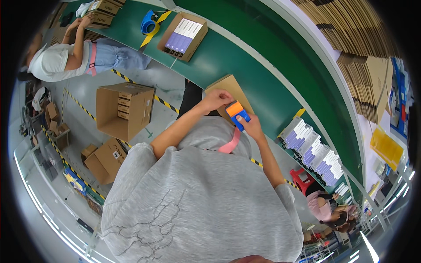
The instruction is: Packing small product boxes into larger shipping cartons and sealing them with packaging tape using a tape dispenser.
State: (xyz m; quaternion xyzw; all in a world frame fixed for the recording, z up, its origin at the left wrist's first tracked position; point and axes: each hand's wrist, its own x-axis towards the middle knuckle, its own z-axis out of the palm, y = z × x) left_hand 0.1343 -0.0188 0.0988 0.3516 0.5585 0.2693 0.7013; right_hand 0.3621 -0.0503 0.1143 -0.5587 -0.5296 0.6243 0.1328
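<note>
The right hand's [251, 126] grip is clasped round what looks like a blue-and-orange tape dispenser [237, 115], held over a brown cardboard carton [237, 89] at the near edge of the green bench [215, 59]. The left hand [218, 99] curls just beside the orange end; whether its grip pinches anything cannot be told. A slip of the dispenser could nick those fingers, and uneven pressure might shift the carton off the edge.

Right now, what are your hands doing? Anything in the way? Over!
Right hand: gripping blue-and-orange tool. Left hand: beside its orange end, grip unclear. Brown carton close by both; nothing visibly blocking.
</note>
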